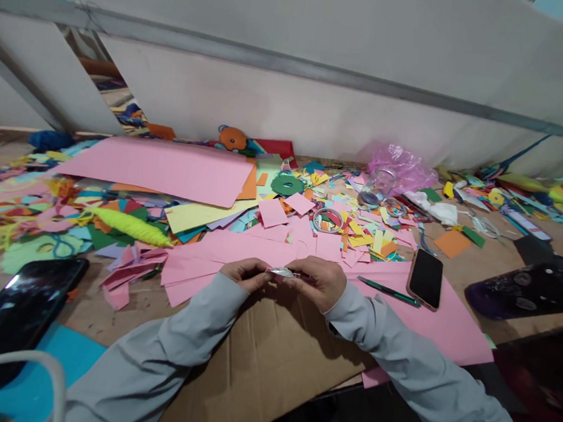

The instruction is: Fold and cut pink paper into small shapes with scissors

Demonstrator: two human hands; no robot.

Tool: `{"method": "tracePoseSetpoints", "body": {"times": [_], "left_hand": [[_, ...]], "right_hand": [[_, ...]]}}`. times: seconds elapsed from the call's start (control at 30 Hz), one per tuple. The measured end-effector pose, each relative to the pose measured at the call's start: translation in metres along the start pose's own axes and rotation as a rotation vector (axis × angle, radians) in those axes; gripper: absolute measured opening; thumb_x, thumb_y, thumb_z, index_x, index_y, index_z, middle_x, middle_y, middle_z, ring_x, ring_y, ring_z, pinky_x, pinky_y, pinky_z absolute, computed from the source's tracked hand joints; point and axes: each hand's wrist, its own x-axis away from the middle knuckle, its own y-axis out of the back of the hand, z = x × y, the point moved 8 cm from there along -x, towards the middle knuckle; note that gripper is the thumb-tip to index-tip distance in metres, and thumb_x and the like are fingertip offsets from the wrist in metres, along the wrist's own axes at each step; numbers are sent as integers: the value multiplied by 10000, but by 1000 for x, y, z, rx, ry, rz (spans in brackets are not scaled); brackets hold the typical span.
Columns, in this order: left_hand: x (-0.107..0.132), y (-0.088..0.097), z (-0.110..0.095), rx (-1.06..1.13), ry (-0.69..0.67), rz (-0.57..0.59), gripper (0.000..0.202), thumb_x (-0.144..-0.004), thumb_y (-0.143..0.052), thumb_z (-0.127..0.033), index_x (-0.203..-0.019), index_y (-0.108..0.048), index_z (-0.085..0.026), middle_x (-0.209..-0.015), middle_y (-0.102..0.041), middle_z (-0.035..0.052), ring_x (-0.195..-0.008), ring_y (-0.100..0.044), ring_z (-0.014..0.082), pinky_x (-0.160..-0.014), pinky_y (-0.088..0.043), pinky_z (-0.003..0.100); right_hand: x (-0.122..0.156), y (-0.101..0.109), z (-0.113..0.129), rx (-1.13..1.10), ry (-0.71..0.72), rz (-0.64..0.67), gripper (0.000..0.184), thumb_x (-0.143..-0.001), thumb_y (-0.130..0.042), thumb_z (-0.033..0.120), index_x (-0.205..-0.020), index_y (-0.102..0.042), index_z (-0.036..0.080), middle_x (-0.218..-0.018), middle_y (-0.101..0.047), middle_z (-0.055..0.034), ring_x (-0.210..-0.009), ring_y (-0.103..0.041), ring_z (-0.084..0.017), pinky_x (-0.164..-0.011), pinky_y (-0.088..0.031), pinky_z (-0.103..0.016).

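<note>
One small, silvery, shiny, elongated piece of undetermined material (pixel 282 272), slightly crinkled in appearance, with pink showing at its edge. Pose: roughly level, long axis running left to right. Position: held above the far part of the brown cardboard sheet (pixel 266 369), pinched between the left hand's grip (pixel 248 274) and the right hand's grip (pixel 323 281). Ends partly hidden by fingers; full outline not verifiable.

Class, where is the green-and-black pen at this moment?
In the head view, the pen lies right of centre on pink paper, between the right hand and a dark-screened phone.
</note>
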Motion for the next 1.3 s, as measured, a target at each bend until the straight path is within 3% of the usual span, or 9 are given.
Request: {"method": "tracePoseSetpoints", "body": {"times": [0.6, 1.07, 1.3], "left_hand": [[1, -1, -3, -10, -22, -23, 117, -586, -783, -234, -648, -713, -164, -535, -670, -32, -473, -531, 70, -496, -399, 177], [0, -1, -1, -41, -7, 2, 182, -607, -781, -312, -673, -712, -157, -600, -705, 15, -520, -576, 112, -529, -438, 216], [1, -2, -4, -43, -6, -3, 167, -593, -792, -288, -656, -707, -159, -550, -661, -17, -490, -531, 86, -504, -408, 193]], "right_hand": [[1, -2, 0, -19, -2, 8, 256, -909, -558, 368, -1030, -682, 179, -863, -712, -59, -752, -637, -139, -665, -466, -237], [1, -2, -1, -40, -41, 30, 287, -915, -538, 403, -1013, -686, 177, -842, -703, -61, -742, -626, -140, -674, -470, -242], [2, -4, 0, -28, -19, 24, 275, -915, -543, 386, -1045, -676, 184, -877, -706, -67, -761, -626, -140, -672, -461, -239]]}}
